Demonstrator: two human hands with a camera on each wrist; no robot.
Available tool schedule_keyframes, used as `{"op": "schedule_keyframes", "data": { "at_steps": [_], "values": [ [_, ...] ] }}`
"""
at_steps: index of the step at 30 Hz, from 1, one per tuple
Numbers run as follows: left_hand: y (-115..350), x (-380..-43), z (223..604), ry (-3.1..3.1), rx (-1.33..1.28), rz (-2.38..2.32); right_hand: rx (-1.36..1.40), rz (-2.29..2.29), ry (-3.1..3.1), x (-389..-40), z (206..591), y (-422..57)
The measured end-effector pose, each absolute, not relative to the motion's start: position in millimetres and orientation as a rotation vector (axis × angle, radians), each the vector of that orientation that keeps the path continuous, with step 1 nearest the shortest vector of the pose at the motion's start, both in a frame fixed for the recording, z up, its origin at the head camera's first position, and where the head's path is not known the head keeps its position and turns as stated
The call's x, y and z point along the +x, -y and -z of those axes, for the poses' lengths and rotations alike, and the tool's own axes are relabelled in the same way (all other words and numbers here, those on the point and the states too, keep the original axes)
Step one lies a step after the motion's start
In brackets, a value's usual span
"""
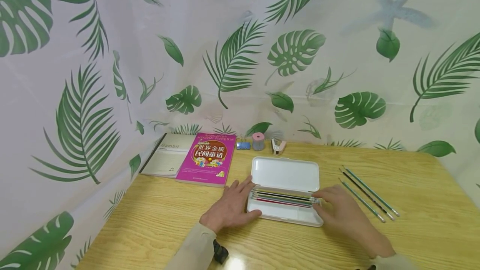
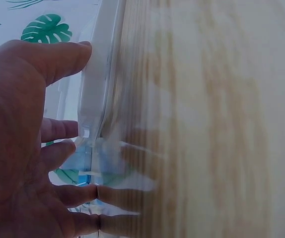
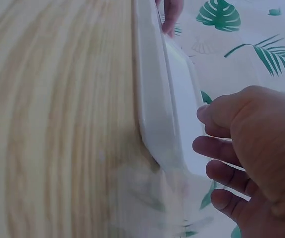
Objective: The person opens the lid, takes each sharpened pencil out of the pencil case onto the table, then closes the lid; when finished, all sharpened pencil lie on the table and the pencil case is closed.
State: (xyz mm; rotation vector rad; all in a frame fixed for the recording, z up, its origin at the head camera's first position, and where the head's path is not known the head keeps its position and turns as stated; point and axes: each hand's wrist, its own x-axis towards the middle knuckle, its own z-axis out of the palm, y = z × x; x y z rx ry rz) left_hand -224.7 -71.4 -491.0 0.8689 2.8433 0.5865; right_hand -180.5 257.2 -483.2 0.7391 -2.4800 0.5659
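A white pencil case [image 1: 285, 216] lies on the table with its lid [image 1: 286, 174] swung back. Several pencils [image 1: 281, 198] lie lengthwise inside, along the hinge side. My left hand [image 1: 233, 206] rests at the case's left end, fingers spread and thumb at the front corner; the left wrist view shows the thumb [image 2: 73, 54] against the case wall. At the opposite end, my right hand [image 1: 339, 209] reaches over the rim, with thumb and forefinger by the pencil ends. In the right wrist view its fingers [image 3: 217, 148] are loosely bent and apart, with no pencil visible between them.
Three pencils [image 1: 369, 193] lie slanted on the table [image 1: 423, 178] to the right. Behind the case stand a stapler [image 1: 278, 147], a pink-topped spool-like item [image 1: 258, 141] and a small blue item [image 1: 243, 145]. A magenta book [image 1: 206, 159] overlaps a notebook [image 1: 165, 155] at the left.
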Motion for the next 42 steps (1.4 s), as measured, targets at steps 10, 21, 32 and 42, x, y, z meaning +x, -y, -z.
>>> {"op": "schedule_keyframes", "data": {
  "at_steps": [10,21,32,42],
  "values": [
    [71,-225,492,-2.833,0.859,-0.589,0.783,-0.486,2.596,-182,491,-247],
    [70,-224,492,-2.839,0.862,-0.585,0.830,-0.475,2.658,-190,491,-250],
    [71,-225,493,-2.840,0.866,-0.582,0.869,-0.528,2.580,-193,496,-250],
    [70,-225,491,-2.844,0.870,-0.573,0.820,-0.568,2.612,-193,494,-247]
  ]
}}
